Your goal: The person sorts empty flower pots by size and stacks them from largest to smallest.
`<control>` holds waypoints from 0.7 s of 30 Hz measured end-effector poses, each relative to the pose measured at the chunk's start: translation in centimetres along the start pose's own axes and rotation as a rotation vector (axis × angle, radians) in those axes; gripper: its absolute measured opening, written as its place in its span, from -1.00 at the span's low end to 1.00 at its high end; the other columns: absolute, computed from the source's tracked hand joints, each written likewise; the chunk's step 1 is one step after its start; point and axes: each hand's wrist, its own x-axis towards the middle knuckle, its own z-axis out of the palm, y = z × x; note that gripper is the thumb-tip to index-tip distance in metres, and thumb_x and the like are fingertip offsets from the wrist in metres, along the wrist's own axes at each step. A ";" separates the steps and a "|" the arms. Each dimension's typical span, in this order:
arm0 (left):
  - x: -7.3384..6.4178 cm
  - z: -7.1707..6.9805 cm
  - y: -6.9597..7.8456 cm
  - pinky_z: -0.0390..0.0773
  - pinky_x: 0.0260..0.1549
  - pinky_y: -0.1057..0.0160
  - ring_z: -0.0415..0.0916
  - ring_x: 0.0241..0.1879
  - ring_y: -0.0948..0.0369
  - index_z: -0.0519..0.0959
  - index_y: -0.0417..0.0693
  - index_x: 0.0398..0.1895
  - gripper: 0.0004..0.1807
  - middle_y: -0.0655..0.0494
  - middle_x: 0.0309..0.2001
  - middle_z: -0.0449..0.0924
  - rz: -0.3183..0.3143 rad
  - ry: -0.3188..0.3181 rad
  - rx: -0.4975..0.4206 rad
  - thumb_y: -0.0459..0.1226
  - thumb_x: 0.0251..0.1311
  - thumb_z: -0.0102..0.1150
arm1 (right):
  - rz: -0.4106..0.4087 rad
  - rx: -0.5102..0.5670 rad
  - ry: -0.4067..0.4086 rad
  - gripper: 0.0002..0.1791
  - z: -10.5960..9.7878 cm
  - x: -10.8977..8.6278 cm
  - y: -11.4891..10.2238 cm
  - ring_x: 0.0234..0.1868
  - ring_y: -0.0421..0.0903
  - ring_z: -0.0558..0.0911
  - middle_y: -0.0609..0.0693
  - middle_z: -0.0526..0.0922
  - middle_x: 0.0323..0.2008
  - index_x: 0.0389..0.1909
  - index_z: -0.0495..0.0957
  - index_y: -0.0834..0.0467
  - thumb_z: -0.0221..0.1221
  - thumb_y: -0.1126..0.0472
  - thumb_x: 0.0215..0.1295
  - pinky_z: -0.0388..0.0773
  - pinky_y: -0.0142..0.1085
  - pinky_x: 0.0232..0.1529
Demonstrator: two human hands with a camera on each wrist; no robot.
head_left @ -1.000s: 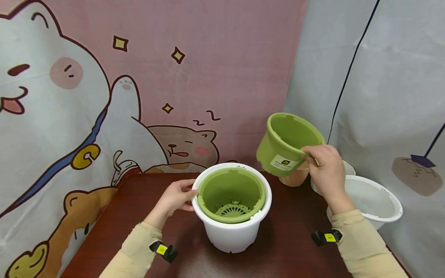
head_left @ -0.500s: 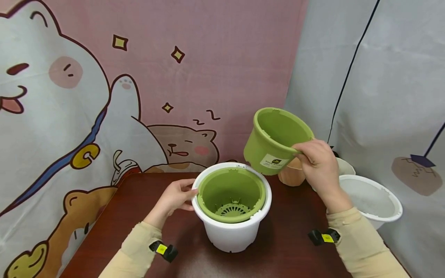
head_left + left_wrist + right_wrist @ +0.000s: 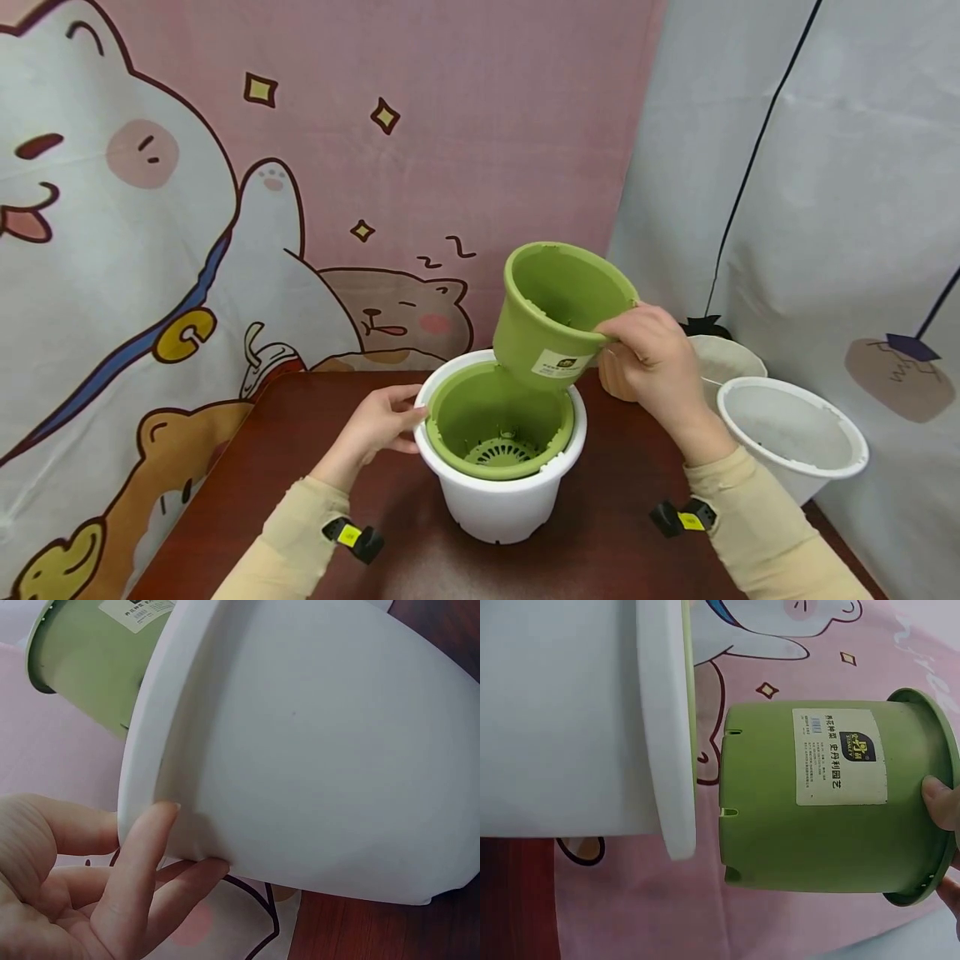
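A white flower pot [image 3: 498, 512] stands upright on the table, with a green flower pot [image 3: 468, 408] nested inside it, slots showing in its floor. My left hand [image 3: 381, 427] pinches the white pot's rim on its left side; the left wrist view shows thumb and fingers on both sides of that rim. My right hand [image 3: 654, 358] grips the rim of a second green flower pot [image 3: 536, 333], which bears a white label [image 3: 840, 757]. That pot is tilted and raised over the back right of the nested pots, its base overlapping their opening in the head view.
At the right edge stands another white pot [image 3: 795, 467], with a pale round container [image 3: 723, 360] behind it. A tan pot [image 3: 615, 379] is partly hidden behind my right hand. A cartoon-printed cloth [image 3: 465, 150] backs the dark red table [image 3: 405, 533].
My right hand has carried the labelled green pot leftward, from above the tan pot to over the nested pots. My left hand has stayed on the white rim.
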 end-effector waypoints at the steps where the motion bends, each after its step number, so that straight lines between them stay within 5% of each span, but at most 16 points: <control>1: 0.0 0.0 0.0 0.75 -0.51 0.08 0.67 -0.42 0.06 0.40 -0.35 0.32 -0.48 -0.22 -0.11 0.62 0.000 0.000 -0.001 -0.44 0.31 0.20 | -0.009 0.010 0.002 -0.70 0.2 0.0 -0.1 -0.21 0.04 0.59 -0.02 0.71 -0.41 -0.35 0.72 0.18 0.20 0.60 0.03 0.45 -0.18 0.12; 8: 0.0 0.0 0.0 0.75 -0.51 0.08 0.67 -0.42 0.05 0.40 -0.35 0.33 -0.48 -0.22 -0.11 0.62 0.001 -0.003 0.001 -0.44 0.31 0.20 | -0.044 0.037 -0.011 -0.64 1.0 -0.1 -0.5 -0.24 0.01 0.59 -0.03 0.70 -0.41 -0.34 0.71 0.16 0.03 0.56 0.06 0.46 -0.03 0.19; 16: 0.1 0.0 0.0 0.75 -0.50 0.08 0.66 -0.42 0.07 0.38 -0.36 0.33 -0.48 -0.23 -0.12 0.62 -0.006 -0.002 0.006 -0.44 0.32 0.19 | -0.068 0.059 -0.081 -0.65 1.6 -0.6 -1.0 -0.20 0.03 0.63 0.02 0.71 -0.34 -0.30 0.70 0.22 0.30 0.65 -0.08 0.46 0.05 0.21; 21: 0.1 0.0 0.0 0.76 -0.50 0.08 0.67 -0.41 0.07 0.38 -0.36 0.33 -0.48 -0.22 -0.13 0.62 -0.007 -0.005 0.000 -0.45 0.32 0.19 | -0.107 0.095 -0.083 -0.69 2.1 -0.6 -1.3 -0.19 0.04 0.63 -0.01 0.71 -0.32 -0.31 0.70 0.20 0.28 0.62 -0.01 0.49 0.05 0.15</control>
